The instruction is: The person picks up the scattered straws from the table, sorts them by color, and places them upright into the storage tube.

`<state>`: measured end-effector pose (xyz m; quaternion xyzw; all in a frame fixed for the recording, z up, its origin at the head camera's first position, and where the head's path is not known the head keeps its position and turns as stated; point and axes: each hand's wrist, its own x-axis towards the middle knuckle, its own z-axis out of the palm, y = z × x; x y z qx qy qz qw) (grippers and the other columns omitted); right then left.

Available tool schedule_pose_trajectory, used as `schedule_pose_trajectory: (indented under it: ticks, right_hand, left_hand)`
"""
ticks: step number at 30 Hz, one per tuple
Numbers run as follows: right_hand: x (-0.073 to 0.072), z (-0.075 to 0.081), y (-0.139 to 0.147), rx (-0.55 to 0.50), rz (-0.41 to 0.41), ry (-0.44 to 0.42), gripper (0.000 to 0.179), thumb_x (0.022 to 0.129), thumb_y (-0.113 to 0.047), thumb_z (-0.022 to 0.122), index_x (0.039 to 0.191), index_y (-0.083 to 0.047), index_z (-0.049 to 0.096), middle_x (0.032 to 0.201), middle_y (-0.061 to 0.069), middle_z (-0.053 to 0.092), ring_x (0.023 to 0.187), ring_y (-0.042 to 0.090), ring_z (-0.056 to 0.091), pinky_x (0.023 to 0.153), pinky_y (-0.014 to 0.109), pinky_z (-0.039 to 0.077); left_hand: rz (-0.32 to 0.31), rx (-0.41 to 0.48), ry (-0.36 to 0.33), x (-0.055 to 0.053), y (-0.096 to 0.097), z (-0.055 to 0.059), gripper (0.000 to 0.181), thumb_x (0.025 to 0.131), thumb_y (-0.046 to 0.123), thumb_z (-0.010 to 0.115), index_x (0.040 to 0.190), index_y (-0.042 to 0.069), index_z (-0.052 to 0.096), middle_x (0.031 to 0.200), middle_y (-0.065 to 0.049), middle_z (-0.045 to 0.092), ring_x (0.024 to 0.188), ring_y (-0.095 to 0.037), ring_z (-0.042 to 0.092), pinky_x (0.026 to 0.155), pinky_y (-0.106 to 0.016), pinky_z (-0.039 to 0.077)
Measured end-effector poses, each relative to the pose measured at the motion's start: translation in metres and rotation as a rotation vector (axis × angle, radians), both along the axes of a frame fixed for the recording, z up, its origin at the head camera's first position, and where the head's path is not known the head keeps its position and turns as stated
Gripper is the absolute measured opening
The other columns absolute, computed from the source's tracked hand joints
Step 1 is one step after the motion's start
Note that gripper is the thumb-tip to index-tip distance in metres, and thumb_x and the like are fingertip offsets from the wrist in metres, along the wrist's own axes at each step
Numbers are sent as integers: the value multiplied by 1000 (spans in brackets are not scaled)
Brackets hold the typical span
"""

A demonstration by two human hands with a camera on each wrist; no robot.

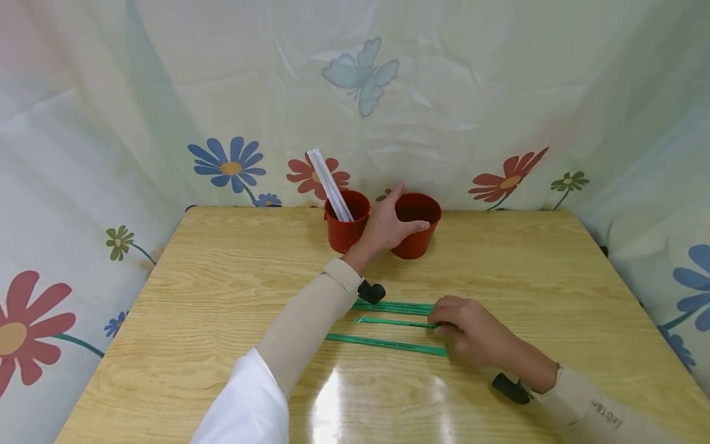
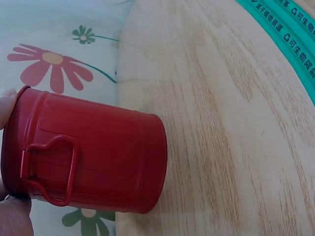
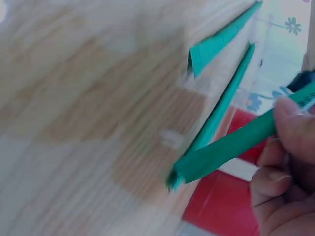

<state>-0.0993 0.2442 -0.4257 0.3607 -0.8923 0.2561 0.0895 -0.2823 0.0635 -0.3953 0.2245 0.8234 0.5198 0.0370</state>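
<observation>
- L hand (image 1: 386,225) is up at the back of the tbl (image 1: 233,296), thumb & fingers spread round the rim of the RH red bucket (image 1: 413,246), gripping it.
- R hand (image 1: 468,327), nearer me & well apart from L, pinches one green strip (image 1: 388,321) btwn thumb & fingers, near its R end; can't tell if its far end touches the tbl.
- Back green strips (image 1: 396,306) lie just behind the held one, w/ black printing; front green strip (image 1: 388,344) lies on the nearer side, R end by R hand.
- LH red bucket (image 1: 344,234) stands just beside the other, w/ white strips (image 1: 330,185) leaning up & L out of it.
- Flowery curtain (image 1: 444,92) hangs behind, w/ a pale blue butterfly (image 1: 363,77) abv the buckets.
</observation>
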Motion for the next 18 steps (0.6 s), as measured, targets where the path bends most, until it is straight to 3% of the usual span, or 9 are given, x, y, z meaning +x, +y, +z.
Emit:
schedule_pose_trajectory:
  ticks: [5,11,14,18]
  right_hand:
    - [-4,6,6,-177,-13,15,32,79,17,77,91,-12,74,91,-2,71,77,1,58,66,12,49]
    - [-13,27,4,-345,-95,32,39,78,20,75,90,-17,75,86,1,72,69,2,53,58,17,44]
    - [-21,38,2,-430,-139,25,35,79,24,73,89,-10,76,87,-2,73,72,2,58,59,16,47]
    - [-36,55,-3,-505,-244,-3,21,84,20,72,90,1,77,89,-17,71,74,-1,61,65,13,51]
  left_hand:
    - [6,19,-20,4,0,-3,94,90,32,83,165,17,29,167,-2,43,145,-22,48,117,-42,49]
    - [-8,38,2,6,2,-4,91,90,29,82,164,14,31,167,-5,43,146,-25,48,116,-46,49]
    - [-14,43,-1,5,4,-2,90,91,28,82,163,14,32,166,-5,44,146,-25,48,117,-46,49]
    - [6,36,-21,2,2,1,89,90,30,83,163,18,33,165,-4,45,145,-24,49,117,-45,49]
